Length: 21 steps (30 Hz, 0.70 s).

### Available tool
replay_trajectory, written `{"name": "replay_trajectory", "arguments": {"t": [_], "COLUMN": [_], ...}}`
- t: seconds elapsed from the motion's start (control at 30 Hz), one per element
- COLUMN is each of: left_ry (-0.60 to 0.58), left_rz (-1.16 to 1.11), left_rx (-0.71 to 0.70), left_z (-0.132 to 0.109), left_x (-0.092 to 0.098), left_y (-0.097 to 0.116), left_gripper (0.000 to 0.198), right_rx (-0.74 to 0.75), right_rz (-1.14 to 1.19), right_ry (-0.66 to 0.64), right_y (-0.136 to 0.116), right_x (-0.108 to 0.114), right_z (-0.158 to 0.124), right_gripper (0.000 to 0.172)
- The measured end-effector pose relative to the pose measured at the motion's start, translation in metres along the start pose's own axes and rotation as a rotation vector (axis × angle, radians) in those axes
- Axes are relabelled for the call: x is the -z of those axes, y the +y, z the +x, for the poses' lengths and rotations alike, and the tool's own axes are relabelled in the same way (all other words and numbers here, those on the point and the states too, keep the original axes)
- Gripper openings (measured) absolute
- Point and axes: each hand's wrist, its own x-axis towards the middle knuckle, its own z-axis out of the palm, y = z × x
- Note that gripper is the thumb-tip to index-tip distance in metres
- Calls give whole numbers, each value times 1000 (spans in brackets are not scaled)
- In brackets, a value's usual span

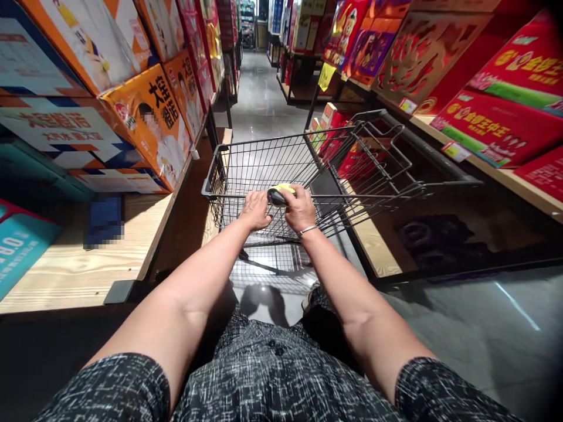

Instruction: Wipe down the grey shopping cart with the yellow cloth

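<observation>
A dark wire shopping cart (272, 149) stands sideways across the aisle in front of me. My right hand (300, 208), with a light band at the wrist, is closed around a small yellow and black object (277, 196) above the cart's near rim. My left hand (255, 211) is just left of that object, over the same rim. Its thumb is apart from the other fingers, and nothing shows in its grasp. No goods are visible in the cart's basket.
Orange boxes (147, 126) are stacked on a wooden shelf (132, 217) at left, near a dark blue item (104, 220). Red gift boxes (497, 126) line the right shelf. A yellow tag (326, 77) hangs there. The tiled aisle (257, 88) runs ahead between shelves.
</observation>
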Motion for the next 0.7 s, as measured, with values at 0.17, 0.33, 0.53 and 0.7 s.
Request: {"name": "replay_trajectory", "arguments": {"t": [0.17, 0.33, 0.53, 0.7], "left_ry": [-40, -65, -98, -107], "left_rz": [-24, -10, -1, -11], "left_rx": [-24, -24, -54, -39], "left_z": [-3, -3, 0, 5], "left_x": [7, 10, 10, 11], "left_y": [-20, -26, -28, -27], "left_gripper": [65, 69, 80, 76], "right_rx": [-14, -131, -342, -356], "right_rz": [-73, -159, -245, -175], "right_ry": [-22, 83, 260, 363], "right_y": [53, 127, 185, 156], "right_x": [27, 63, 87, 60], "right_z": [-4, -23, -42, -30], "right_gripper": [59, 60, 50, 49]}}
